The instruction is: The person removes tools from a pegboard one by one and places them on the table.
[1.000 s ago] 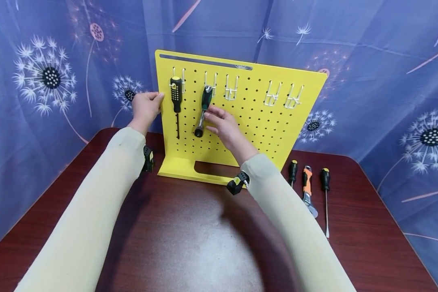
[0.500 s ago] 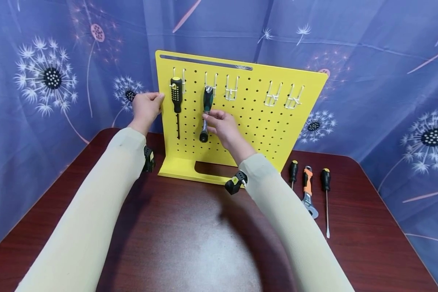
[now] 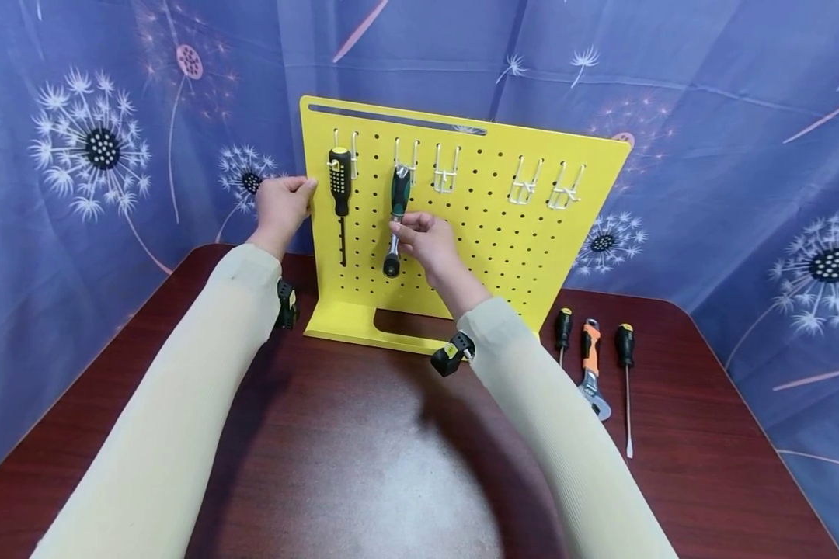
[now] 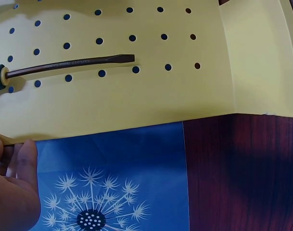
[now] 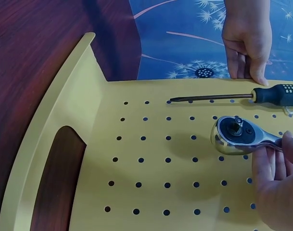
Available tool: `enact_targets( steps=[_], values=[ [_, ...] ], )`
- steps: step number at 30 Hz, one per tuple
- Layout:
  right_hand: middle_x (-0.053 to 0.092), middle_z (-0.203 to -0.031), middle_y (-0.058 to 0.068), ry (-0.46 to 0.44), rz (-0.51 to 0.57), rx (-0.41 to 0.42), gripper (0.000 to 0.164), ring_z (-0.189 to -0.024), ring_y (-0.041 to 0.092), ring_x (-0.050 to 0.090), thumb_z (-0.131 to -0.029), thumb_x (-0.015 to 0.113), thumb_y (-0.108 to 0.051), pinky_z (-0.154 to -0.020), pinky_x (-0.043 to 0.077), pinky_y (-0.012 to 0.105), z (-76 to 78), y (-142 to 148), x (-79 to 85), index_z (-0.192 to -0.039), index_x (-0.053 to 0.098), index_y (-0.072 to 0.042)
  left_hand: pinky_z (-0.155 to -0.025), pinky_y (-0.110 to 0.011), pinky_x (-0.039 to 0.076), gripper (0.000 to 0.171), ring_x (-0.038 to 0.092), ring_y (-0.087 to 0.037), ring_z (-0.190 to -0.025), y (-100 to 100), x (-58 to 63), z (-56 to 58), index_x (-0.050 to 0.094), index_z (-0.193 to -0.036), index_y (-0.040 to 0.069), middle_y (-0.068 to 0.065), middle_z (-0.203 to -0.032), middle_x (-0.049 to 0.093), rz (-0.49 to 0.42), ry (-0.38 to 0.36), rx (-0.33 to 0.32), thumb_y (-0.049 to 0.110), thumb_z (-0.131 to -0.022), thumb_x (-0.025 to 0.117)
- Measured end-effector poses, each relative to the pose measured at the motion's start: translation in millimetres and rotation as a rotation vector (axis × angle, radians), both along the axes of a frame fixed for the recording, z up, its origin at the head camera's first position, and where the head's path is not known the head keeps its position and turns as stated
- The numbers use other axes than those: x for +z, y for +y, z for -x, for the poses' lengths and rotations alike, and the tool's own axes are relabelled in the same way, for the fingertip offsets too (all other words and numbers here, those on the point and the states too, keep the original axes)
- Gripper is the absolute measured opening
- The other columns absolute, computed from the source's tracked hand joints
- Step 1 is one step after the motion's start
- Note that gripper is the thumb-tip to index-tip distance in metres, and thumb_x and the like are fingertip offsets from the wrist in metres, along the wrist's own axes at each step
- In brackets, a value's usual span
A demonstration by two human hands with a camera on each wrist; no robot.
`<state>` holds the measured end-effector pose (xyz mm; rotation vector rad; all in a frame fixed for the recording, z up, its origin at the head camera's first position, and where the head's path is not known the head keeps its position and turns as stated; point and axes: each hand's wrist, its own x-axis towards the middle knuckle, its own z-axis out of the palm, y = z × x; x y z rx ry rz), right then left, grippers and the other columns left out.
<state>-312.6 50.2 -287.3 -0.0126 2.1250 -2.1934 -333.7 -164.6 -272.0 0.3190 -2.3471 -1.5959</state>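
A yellow pegboard [image 3: 510,248] stands upright on the table. My left hand [image 3: 280,208] pinches its left edge, with the thumb and fingers also showing in the left wrist view. My right hand [image 3: 432,247] pinches the metal shank of a ratchet wrench [image 3: 401,191] with a dark green handle. The ratchet hangs handle up at a white double hook, its round head [image 5: 235,136] pointing down and standing off the board. Left of it, a black and yellow screwdriver [image 3: 339,183] hangs on another hook, blade down.
More white hooks, including a middle hook [image 3: 445,172] and a far-right hook [image 3: 565,189], hold nothing. On the dark red table [image 3: 363,450], right of the board, lie a short screwdriver [image 3: 563,330], an orange-handled adjustable wrench [image 3: 590,349] and a long flat screwdriver [image 3: 625,347].
The ratchet has swung from a slant to nearly vertical, its head moving right and slightly down with my right hand. My left hand has stayed on the board's edge.
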Motion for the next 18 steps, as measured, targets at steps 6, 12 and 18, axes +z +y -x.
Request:
enact_targets(
  steps=[6, 12, 18],
  values=[
    [0.063, -0.085, -0.007, 0.014, -0.015, -0.019, 0.02, -0.077, 0.005, 0.063, -0.098, 0.068, -0.004, -0.088, 0.06, 0.025, -1.8, 1, -0.9, -0.115, 0.067, 0.006, -0.083, -0.021, 0.057, 0.035, 0.054, 0.006, -0.07, 1, -0.5, 1.8, 0.072, -0.128, 0.005, -0.004, -0.11, 0.068, -0.011, -0.008, -0.001, 0.028, -0.105, 0.059],
    [0.064, -0.083, -0.007, 0.009, -0.011, -0.004, 0.017, -0.075, 0.004, 0.062, -0.098, 0.068, -0.005, -0.079, 0.058, 0.02, -7.2, 2, 1.2, -0.112, 0.067, 0.005, -0.08, -0.019, 0.055, 0.034, 0.054, 0.005, -0.071, 0, -0.1, 2.5, 0.073, -0.127, 0.005, -0.004, -0.109, 0.069, -0.013, -0.007, 0.003, 0.028, -0.105, 0.06],
    [0.063, -0.081, -0.008, 0.001, -0.007, 0.021, 0.009, -0.072, 0.003, 0.06, -0.099, 0.066, -0.006, -0.071, 0.054, 0.016, -14.8, 3, 3.3, -0.105, 0.069, 0.001, -0.07, -0.013, 0.05, 0.034, 0.054, 0.004, -0.071, 1, -0.1, 2.3, 0.072, -0.127, 0.005, -0.009, -0.119, 0.069, -0.022, 0.002, 0.007, 0.027, -0.104, 0.061]
  ],
)
